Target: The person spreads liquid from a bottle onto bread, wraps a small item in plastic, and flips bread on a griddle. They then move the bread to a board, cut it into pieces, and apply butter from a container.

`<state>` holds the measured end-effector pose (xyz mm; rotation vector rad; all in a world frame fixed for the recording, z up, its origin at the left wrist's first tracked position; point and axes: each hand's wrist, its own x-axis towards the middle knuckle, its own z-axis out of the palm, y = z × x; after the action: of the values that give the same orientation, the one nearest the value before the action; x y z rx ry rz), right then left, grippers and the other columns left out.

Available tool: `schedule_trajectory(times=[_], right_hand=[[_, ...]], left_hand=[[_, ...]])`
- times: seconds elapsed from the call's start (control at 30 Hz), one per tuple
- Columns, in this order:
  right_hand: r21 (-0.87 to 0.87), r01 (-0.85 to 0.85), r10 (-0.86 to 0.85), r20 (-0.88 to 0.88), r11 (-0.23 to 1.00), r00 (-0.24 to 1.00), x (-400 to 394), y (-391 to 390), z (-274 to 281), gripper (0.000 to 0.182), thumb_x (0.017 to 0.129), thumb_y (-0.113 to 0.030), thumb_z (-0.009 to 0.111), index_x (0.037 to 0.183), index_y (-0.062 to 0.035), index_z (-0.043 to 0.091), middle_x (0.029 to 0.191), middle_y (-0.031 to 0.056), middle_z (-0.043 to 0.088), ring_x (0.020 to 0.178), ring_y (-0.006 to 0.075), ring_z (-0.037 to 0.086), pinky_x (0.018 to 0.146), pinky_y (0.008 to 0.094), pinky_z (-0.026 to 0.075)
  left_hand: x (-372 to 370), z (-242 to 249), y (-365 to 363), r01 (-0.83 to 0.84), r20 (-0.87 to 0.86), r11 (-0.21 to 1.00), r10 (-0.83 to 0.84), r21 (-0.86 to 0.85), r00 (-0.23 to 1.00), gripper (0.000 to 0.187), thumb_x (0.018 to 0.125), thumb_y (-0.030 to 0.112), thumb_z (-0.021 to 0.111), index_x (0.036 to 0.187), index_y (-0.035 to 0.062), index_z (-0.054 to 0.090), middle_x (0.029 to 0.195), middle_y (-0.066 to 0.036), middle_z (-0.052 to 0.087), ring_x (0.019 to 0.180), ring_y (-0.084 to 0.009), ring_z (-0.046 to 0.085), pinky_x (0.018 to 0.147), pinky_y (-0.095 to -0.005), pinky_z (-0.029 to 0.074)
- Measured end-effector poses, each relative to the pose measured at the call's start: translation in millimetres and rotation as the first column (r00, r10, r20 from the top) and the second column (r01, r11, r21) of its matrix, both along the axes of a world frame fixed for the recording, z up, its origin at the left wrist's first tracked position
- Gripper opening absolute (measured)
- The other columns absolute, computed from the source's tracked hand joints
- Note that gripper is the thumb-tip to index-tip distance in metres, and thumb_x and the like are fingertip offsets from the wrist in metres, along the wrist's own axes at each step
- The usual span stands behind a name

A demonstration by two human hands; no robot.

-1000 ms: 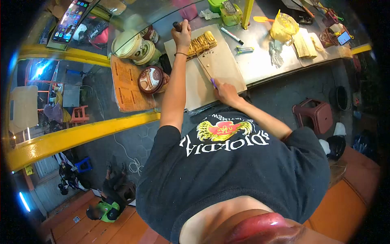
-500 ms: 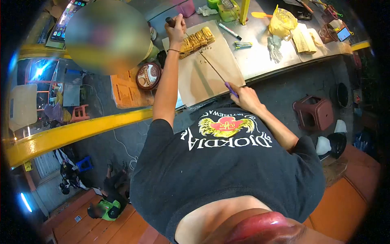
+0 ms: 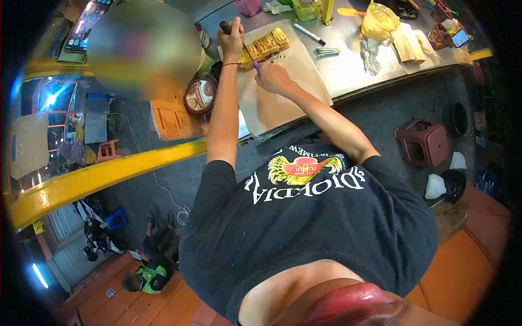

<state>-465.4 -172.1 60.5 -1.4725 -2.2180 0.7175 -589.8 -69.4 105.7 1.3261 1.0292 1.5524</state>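
Golden-brown filled pastry [image 3: 265, 46], cut into several slices in a row, lies on brown paper [image 3: 299, 70] on the metal counter. My left hand [image 3: 232, 42] is closed around a tool with a dark handle [image 3: 225, 26], held at the left end of the pastry; its working end is mostly hidden. My right hand [image 3: 274, 77] grips a purple-handled knife [image 3: 255, 66] just below the pastry's left part. The knife's blade is hard to make out against the food. Small crumbs lie on the paper beside the slices.
A round brown tub [image 3: 200, 95] and an orange printed menu [image 3: 175, 117] are left of the paper. To the right lie a marker [image 3: 310, 33], a yellow bag [image 3: 379, 23] and a crumpled plastic glove [image 3: 371, 57]. A yellow rail [image 3: 109, 174] crosses at left.
My right hand has moved up and left with the knife, from the paper's lower right to the pastry's left part. My left hand has shifted only slightly.
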Motion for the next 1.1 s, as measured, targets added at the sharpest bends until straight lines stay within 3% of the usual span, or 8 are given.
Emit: schedule_trajectory(times=[0.13, 0.33, 0.43, 0.53, 0.73, 0.93, 1.03, 1.1], right_hand=[[-0.110, 0.003, -0.006, -0.024, 0.994, 1.000, 30, -66, 31, 0.028, 0.084, -0.016, 0.053, 0.106, 0.0006, 0.059, 0.077, 0.0266, 0.064, 0.073, 0.0434, 0.064, 0.067, 0.0534, 0.050], [-0.031, 0.036, -0.036, 0.000, 0.999, 0.999, -14, 15, -2, 0.026, 0.084, -0.020, 0.055, 0.098, 0.0018, 0.061, 0.079, 0.0262, 0.066, 0.074, 0.0416, 0.065, 0.067, 0.0502, 0.052], [0.021, 0.038, -0.040, 0.093, 0.999, 0.995, 7, -31, 0, 0.026, 0.084, -0.020, 0.056, 0.096, 0.0023, 0.062, 0.079, 0.0257, 0.066, 0.075, 0.0415, 0.065, 0.068, 0.0499, 0.052], [-0.054, -0.008, 0.011, 0.060, 0.999, 0.998, 27, -63, 21, 0.029, 0.084, -0.020, 0.056, 0.101, 0.0022, 0.061, 0.077, 0.0251, 0.065, 0.075, 0.0404, 0.065, 0.068, 0.0499, 0.052], [-0.008, -0.005, 0.005, 0.042, 1.000, 0.999, -15, 16, -19, 0.036, 0.084, -0.017, 0.054, 0.115, -0.0004, 0.059, 0.075, 0.0253, 0.065, 0.074, 0.0395, 0.065, 0.067, 0.0506, 0.051], [-0.024, -0.017, 0.018, 0.070, 1.000, 0.997, 25, -56, -1, 0.034, 0.082, -0.016, 0.054, 0.113, -0.0024, 0.060, 0.076, 0.0234, 0.066, 0.073, 0.0390, 0.065, 0.064, 0.0504, 0.051], [0.078, 0.004, -0.002, -0.020, 0.997, 1.000, -6, -3, -32, 0.034, 0.081, -0.016, 0.055, 0.112, -0.0033, 0.060, 0.076, 0.0229, 0.066, 0.071, 0.0396, 0.065, 0.063, 0.0510, 0.051], [0.019, 0.009, -0.009, 0.023, 1.000, 1.000, -10, 8, -33, 0.033, 0.081, -0.016, 0.055, 0.111, -0.0034, 0.061, 0.076, 0.0228, 0.066, 0.072, 0.0401, 0.065, 0.064, 0.0509, 0.051]], left_hand=[[8, 3, -5, -0.157, -0.060, 0.987, 0.156, -0.026, 0.986, 0.043, 0.092, 0.035, 0.061, 0.057, 0.0136, 0.049, 0.050, 0.005, 0.044, 0.041, -0.0064, 0.037, 0.041, -0.0253, 0.026], [5, -6, -3, -0.107, -0.115, 0.994, 0.106, -0.001, 0.988, 0.043, 0.092, 0.032, 0.061, 0.058, 0.0099, 0.050, 0.050, 0.003, 0.045, 0.042, -0.0079, 0.040, 0.041, -0.0254, 0.027], [5, -5, -3, -0.144, -0.086, 0.989, 0.148, 0.042, 0.985, 0.044, 0.094, 0.033, 0.059, 0.058, 0.0097, 0.048, 0.050, 0.003, 0.043, 0.042, -0.0076, 0.040, 0.041, -0.0254, 0.027], [1, 0, -2, -0.154, -0.113, 0.987, 0.157, 0.031, 0.981, 0.046, 0.094, 0.035, 0.058, 0.057, 0.0098, 0.048, 0.049, 0.003, 0.042, 0.041, -0.0075, 0.039, 0.041, -0.0253, 0.026], [2, 3, -6, -0.106, -0.119, 0.994, 0.106, 0.004, 0.987, 0.047, 0.093, 0.037, 0.058, 0.058, 0.0094, 0.048, 0.049, 0.003, 0.042, 0.041, -0.0072, 0.039, 0.041, -0.0253, 0.026], [2, 1, -1, -0.152, -0.090, 0.988, 0.151, 0.000, 0.984, 0.048, 0.093, 0.038, 0.059, 0.058, 0.0086, 0.047, 0.048, 0.002, 0.042, 0.042, -0.0076, 0.039, 0.042, -0.0256, 0.027], [3, 6, -4, -0.116, -0.075, 0.993, 0.115, -0.008, 0.991, 0.047, 0.093, 0.038, 0.060, 0.058, 0.0082, 0.048, 0.048, 0.002, 0.042, 0.042, -0.0078, 0.039, 0.041, -0.0257, 0.027], [4, 6, -7, -0.129, -0.086, 0.991, 0.125, -0.039, 0.988, 0.047, 0.093, 0.038, 0.059, 0.058, 0.0076, 0.048, 0.048, 0.002, 0.042, 0.042, -0.0078, 0.039, 0.041, -0.0259, 0.027]])
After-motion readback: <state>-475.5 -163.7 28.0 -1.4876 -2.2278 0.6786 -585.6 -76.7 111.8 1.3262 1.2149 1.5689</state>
